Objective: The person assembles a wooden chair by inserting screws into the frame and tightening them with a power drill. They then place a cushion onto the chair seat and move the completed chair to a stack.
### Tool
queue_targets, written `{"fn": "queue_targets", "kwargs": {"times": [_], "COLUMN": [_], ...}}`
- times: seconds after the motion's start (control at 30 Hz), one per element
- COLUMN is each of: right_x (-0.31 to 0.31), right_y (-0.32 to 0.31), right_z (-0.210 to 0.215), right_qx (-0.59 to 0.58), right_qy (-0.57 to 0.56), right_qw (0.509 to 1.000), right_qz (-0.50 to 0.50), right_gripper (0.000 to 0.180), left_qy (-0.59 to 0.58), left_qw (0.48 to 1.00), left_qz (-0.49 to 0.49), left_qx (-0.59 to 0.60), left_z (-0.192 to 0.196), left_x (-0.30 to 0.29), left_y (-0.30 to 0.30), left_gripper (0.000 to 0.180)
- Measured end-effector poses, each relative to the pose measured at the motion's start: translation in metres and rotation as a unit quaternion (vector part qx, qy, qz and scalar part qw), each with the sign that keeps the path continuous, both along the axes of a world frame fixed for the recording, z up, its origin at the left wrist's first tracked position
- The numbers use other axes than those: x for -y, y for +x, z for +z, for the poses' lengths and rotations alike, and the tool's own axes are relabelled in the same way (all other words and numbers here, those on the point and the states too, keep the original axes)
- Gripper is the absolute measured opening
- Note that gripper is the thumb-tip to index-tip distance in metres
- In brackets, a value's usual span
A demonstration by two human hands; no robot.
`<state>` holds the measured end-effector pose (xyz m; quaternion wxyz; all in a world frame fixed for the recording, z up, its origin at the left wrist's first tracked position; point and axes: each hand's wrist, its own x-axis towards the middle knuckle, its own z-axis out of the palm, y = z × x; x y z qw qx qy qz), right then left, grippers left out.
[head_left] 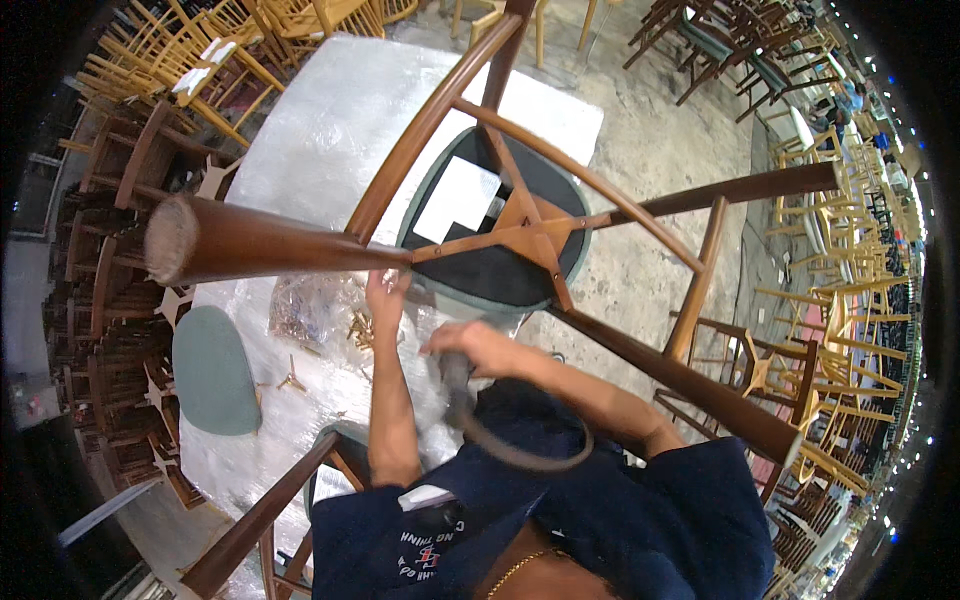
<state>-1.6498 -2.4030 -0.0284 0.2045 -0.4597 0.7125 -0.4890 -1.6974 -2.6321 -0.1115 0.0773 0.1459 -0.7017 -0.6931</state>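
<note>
— What are you seeing on the feed?

— I'm looking down at an upturned wooden chair (520, 225) lying seat-down on a table (330, 130) wrapped in clear plastic sheeting. Its dark legs are sticking out toward me and to the sides, and the cross brace under the black seat bottom is sitting near the middle of the view.

— And the hands?

— I'm watching the left hand (385, 292) reaching up with the forearm almost straight, running from the near edge toward the chair. The fingers are closing against the chair where the left leg (260, 240) is joining the seat frame; I cannot tell how firmly they are gripping. The right hand (475, 345) is coming in from the right with the elbow bent and the wrist curled down. It is wrapping around a dark tool handle (455, 375), and a grey hose (520, 450) is looping from it down across the dark blue shirt. The two hands are apart, the right one nearer me.

— Anything lying beside them?

— A clear bag of brass-coloured hardware (320, 305) is lying on the table just left of the left hand, and a green seat cushion (213, 370) is lying farther left. Stacks of wooden chairs are standing all around the table.
</note>
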Motion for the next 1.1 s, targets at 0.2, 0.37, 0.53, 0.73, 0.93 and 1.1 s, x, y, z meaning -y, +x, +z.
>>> {"fn": "queue_targets", "kwargs": {"times": [0.2, 0.37, 0.53, 0.73, 0.93, 1.1], "right_x": [0.025, 0.024, -0.103, -0.351, -0.442, -0.462], "right_y": [0.018, 0.048, 0.071, 0.05, -0.073, -0.169], "right_z": [-0.009, -0.007, -0.054, -0.165, -0.153, -0.088], "right_qx": [-0.17, -0.228, 0.04, 0.018, 0.052, -0.141], "right_qy": [0.08, 0.08, 0.204, 0.303, 0.368, 0.245], "right_qw": [0.98, 0.97, 0.978, 0.953, 0.916, 0.946], "right_qz": [0.068, -0.011, 0.015, 0.007, -0.154, -0.16], "right_gripper": [0.052, 0.062, 0.065, 0.057, 0.064, 0.079], "left_qy": [0.331, 0.499, 0.139, -0.31, -0.431, -0.453], "left_qw": [0.904, 0.845, 0.899, 0.864, 0.894, 0.861], "left_qz": [0.159, 0.059, 0.39, 0.318, 0.0, 0.077], "left_qx": [0.22, 0.181, 0.146, 0.237, 0.121, 0.219], "left_z": [0.038, 0.048, 0.074, 0.083, 0.039, 0.016], "left_x": [-0.055, -0.035, -0.035, -0.138, -0.386, -0.467], "left_y": [0.124, 0.15, 0.158, 0.156, 0.139, 0.09], "left_gripper": [0.049, 0.053, 0.064, 0.08, 0.128, 0.12]}}
